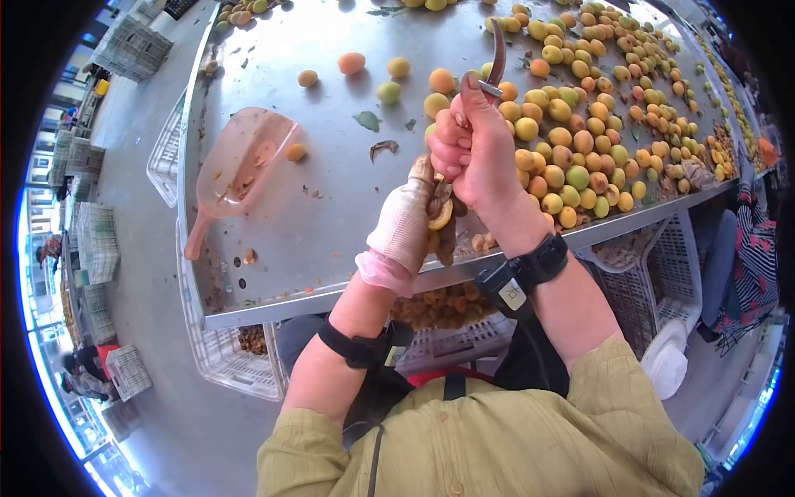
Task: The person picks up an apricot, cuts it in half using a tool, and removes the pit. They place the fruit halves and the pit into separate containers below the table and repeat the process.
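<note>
My left hand (402, 219), in a whitish knit glove over a pink plastic one, is closed around a split apricot (440, 214) near the table's front edge. Yellow flesh shows at the side of its fingers. My bare right hand (476, 141) is a fist right beside it, thumb up. It grips a hand tool with a curved brown arm (498, 51) and a metal crosspiece at the thumb. The tool's lower part is hidden by the hands. A heap of yellow, orange and green apricots (580, 137) lies to the right on the metal table (331, 207).
A pink translucent scoop (248, 157) lies at the left, with a few loose apricots (351, 63) and leaves behind it. Crates of fruit pieces (451, 306) stand below the front edge. Another person (737, 248) is at the right. Stacked crates (132, 48) stand far left.
</note>
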Available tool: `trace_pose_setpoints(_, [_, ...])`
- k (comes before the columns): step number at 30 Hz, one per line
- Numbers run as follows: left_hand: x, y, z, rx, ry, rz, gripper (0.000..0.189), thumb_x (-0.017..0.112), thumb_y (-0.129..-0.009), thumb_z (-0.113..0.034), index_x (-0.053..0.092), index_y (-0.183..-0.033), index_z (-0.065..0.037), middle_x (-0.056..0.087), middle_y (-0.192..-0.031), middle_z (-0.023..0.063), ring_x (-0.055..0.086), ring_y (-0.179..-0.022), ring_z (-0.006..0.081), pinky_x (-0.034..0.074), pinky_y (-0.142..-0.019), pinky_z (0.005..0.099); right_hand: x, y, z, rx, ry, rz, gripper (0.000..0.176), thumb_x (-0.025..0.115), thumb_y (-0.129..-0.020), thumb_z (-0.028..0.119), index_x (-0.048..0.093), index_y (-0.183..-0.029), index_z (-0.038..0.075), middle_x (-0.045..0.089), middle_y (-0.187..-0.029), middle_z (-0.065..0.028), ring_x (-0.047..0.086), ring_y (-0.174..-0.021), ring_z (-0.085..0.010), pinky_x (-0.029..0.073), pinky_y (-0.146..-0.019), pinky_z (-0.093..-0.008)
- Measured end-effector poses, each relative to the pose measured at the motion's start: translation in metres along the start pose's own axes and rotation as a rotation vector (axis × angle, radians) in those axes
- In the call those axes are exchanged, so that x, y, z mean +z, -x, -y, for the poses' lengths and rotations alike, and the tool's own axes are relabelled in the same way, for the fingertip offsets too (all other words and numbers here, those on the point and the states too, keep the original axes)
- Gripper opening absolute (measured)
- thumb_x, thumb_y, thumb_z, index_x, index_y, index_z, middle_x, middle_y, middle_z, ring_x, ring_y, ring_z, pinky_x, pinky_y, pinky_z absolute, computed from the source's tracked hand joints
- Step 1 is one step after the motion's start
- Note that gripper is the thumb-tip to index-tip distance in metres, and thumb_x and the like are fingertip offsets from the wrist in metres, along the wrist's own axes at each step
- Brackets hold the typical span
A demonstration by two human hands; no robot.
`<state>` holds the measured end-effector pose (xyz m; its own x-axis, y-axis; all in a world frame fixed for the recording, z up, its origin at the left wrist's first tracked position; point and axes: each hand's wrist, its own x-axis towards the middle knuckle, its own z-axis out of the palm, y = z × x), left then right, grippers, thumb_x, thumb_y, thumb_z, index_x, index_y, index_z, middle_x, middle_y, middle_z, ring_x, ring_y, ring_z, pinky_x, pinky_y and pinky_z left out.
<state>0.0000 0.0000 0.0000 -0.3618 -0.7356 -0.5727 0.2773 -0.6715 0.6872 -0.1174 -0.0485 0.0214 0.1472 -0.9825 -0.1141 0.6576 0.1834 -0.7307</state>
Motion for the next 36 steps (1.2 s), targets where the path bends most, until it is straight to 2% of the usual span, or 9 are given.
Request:
trace_pose_setpoints(6, [0.01,0.013,0.003,-0.116,0.345,0.042,0.046,0.033,-0.098,-0.051,0.053,-0.095,-0.01,0.048,-0.058,0.0044,0.044,-0.041,0.02,0.036,-0.034,0.0352,0.0,0.009,0.004,0.031,-0.095,-0.011,0.048,0.049,-0.093,0.054,0.035,-0.064,0.019,0.023,-0.052,0.0063,0.021,-0.042,-0.0057,0.014,-0.037,-0.0226])
trace_pose_setpoints(12, [-0.002,0.012,0.004,-0.336,0.645,0.294,0.048,0.036,-0.097,-0.052,0.053,-0.085,-0.008,0.043,-0.057,0.0031,0.04,-0.042,0.0205,0.033,-0.038,0.0322,0.003,0.004,0.005,0.059,-0.098,0.238,0.046,0.048,-0.094,0.053,0.036,-0.065,0.019,0.024,-0.053,0.0062,0.021,-0.042,-0.0054,0.013,-0.037,-0.0223])
trace_pose_setpoints(15, [0.004,0.006,0.001,-0.279,0.527,0.084,0.05,0.036,-0.097,-0.053,0.053,-0.083,-0.008,0.044,-0.058,0.004,0.044,-0.046,0.0216,0.036,-0.04,0.0333,0.001,0.0,-0.001,0.013,-0.131,0.243,0.046,0.056,-0.091,0.051,0.039,-0.066,0.015,0.03,-0.051,0.0036,0.025,-0.039,-0.0062,0.018,-0.035,-0.0227])
trace_pose_setpoints(18, [0.005,0.002,-0.003,0.004,0.207,-0.128,0.057,0.037,-0.095,-0.057,0.057,-0.092,-0.004,0.051,-0.065,0.0065,0.054,-0.058,0.0201,0.047,-0.051,0.0355,0.01,0.0,-0.005,-0.388,0.077,-0.122,0.035,0.062,-0.092,0.036,0.047,-0.071,0.013,0.04,-0.053,0.0044,0.033,-0.038,-0.0055,0.025,-0.034,-0.0217])
trace_pose_setpoints(23, [-0.003,-0.006,-0.006,0.244,0.288,-0.283,0.061,0.036,-0.095,-0.058,0.059,-0.102,-0.002,0.057,-0.073,0.0072,0.057,-0.063,0.0195,0.052,-0.06,0.0373,-0.001,0.002,-0.005,-0.076,0.18,-0.252,0.034,0.065,-0.088,0.04,0.05,-0.077,0.011,0.043,-0.055,0.0051,0.035,-0.039,-0.0034,0.026,-0.033,-0.0199])
trace_pose_setpoints(25, [-0.009,-0.011,-0.007,0.469,0.181,-0.346,0.059,0.036,-0.097,-0.055,0.059,-0.104,-0.002,0.06,-0.08,0.0073,0.06,-0.071,0.0183,0.053,-0.067,0.0336,0.006,0.008,-0.01,0.259,0.597,-0.179,0.04,0.069,-0.084,0.043,0.053,-0.083,0.006,0.05,-0.06,0.0024,0.044,-0.046,-0.0055,0.036,-0.039,-0.0215])
trace_pose_setpoints(28, [-0.009,-0.012,-0.002,0.561,0.13,-0.374,0.055,0.036,-0.099,-0.05,0.058,-0.11,-0.002,0.061,-0.095,0.0066,0.059,-0.086,0.0148,0.049,-0.078,0.027,0.004,0.005,-0.035,0.102,0.867,-0.111,0.049,0.07,-0.082,0.046,0.054,-0.09,0.001,0.057,-0.07,-0.0026,0.054,-0.061,-0.0091,0.046,-0.052,-0.0244])
trace_pose_setpoints(31, [-0.005,-0.009,0.001,0.661,-0.007,-0.385,0.053,0.035,-0.1,-0.048,0.056,-0.114,-0.002,0.06,-0.101,0.0046,0.057,-0.087,0.0115,0.048,-0.077,0.0252,0.006,0.01,-0.034,0.1,0.773,-0.088,0.047,0.071,-0.082,0.041,0.054,-0.091,-0.002,0.062,-0.077,-0.0071,0.058,-0.074,-0.0119,0.049,-0.063,-0.0274])
trace_pose_setpoints(36, [-0.012,-0.024,0.007,0.605,0.197,-0.351,0.041,0.043,-0.1,-0.04,0.059,-0.111,-0.004,0.06,-0.096,0.0021,0.054,-0.084,0.0092,0.046,-0.073,0.0232,0.0,0.008,-0.038,0.032,0.857,-0.102,0.032,0.066,-0.081,0.024,0.053,-0.091,-0.003,0.063,-0.077,-0.0107,0.059,-0.07,-0.0143,0.05,-0.062,-0.0297])
